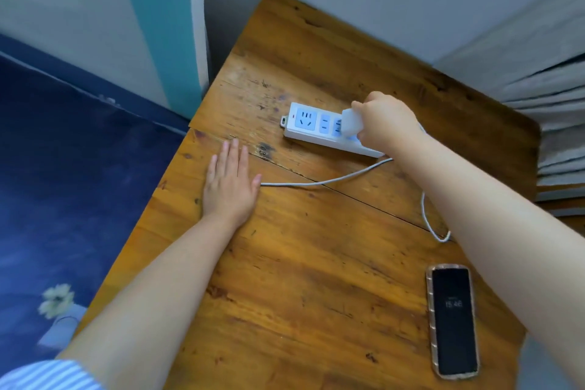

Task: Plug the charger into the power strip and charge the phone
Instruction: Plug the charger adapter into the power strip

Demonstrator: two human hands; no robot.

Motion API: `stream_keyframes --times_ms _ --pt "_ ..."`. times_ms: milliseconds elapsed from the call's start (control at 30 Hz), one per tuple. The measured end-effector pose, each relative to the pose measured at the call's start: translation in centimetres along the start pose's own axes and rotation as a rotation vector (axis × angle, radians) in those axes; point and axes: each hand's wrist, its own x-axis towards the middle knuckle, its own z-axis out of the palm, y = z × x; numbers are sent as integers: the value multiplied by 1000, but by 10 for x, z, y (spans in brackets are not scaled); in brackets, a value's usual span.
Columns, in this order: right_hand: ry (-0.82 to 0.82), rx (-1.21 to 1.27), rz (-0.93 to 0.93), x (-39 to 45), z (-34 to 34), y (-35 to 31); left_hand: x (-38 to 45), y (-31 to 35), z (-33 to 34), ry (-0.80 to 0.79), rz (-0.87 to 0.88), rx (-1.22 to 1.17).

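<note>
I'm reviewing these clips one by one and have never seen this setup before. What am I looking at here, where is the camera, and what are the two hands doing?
There is no robot here, only a person's two bare hands. The single picture comes from a wide-angle camera worn on the head, looking down at a wooden table. The right hand grips a white charger and holds it at a socket of the white power strip; whether it is fully seated cannot be told. The left hand lies flat and empty on the table. A white cable trails across the wood. The phone lies near the front right, screen lit, with no cable attached.
</note>
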Motion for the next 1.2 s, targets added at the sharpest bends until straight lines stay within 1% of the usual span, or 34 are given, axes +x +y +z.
stream_keyframes --times_ms 133,367,600,767,933,1067,1200 --pt "-93 -57 -7 11 -15 -11 0 0 3 8 8 -4" --pt "-156 -74 7 13 -18 -13 -3 2 2 10 16 5" --pt "-158 -101 -24 21 -18 -24 -2 -2 2 25 23 -7" --pt "-140 -109 -52 28 -10 -41 -3 -1 3 7 19 -3" --pt "-111 -106 -56 25 -5 -34 -2 -2 2 0 26 9" --pt "-120 -151 -49 23 -3 -36 -1 1 -2 -46 25 -19" --pt "-146 -229 -87 25 -5 -37 -3 -5 -14 -161 83 -57"
